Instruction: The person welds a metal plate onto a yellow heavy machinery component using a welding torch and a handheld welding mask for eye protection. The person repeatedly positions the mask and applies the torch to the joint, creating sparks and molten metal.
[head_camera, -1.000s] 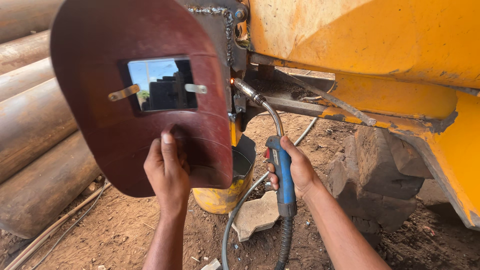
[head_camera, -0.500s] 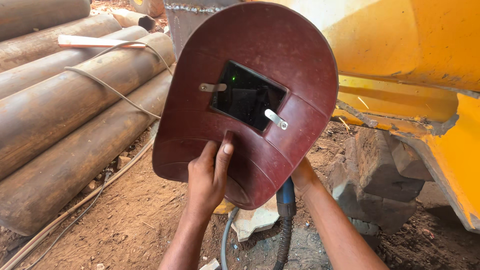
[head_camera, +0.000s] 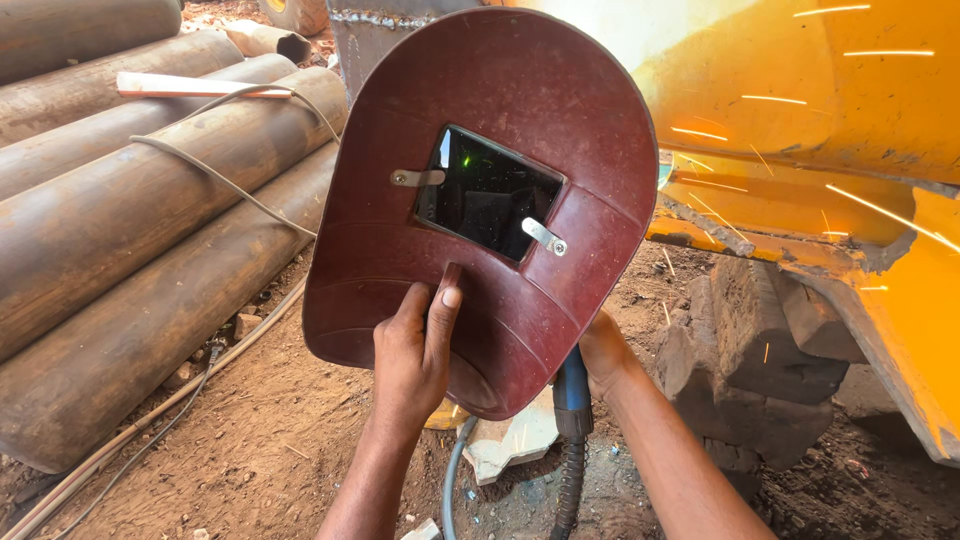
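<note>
My left hand (head_camera: 412, 365) grips the handle on the back of a dark red hand-held welding shield (head_camera: 560, 130), held up in front of me. Its dark glass window (head_camera: 487, 192) shows a small green glow. My right hand (head_camera: 603, 355) is mostly hidden behind the shield and holds a blue-handled welding torch (head_camera: 571, 395), whose hose hangs down to the ground. Sparks fly across the yellow machine body (head_camera: 800, 90) to the right of the shield.
Several rusty steel pipes (head_camera: 120, 230) lie stacked on the left with a cable (head_camera: 225, 185) draped over them. A large black tyre (head_camera: 760, 350) sits under the yellow body. A pale stone (head_camera: 510, 440) lies on the dirt ground below my hands.
The shield has swung from the left to cover the weld spot and torch head. The window has turned dark and sparks now fly on the right.
</note>
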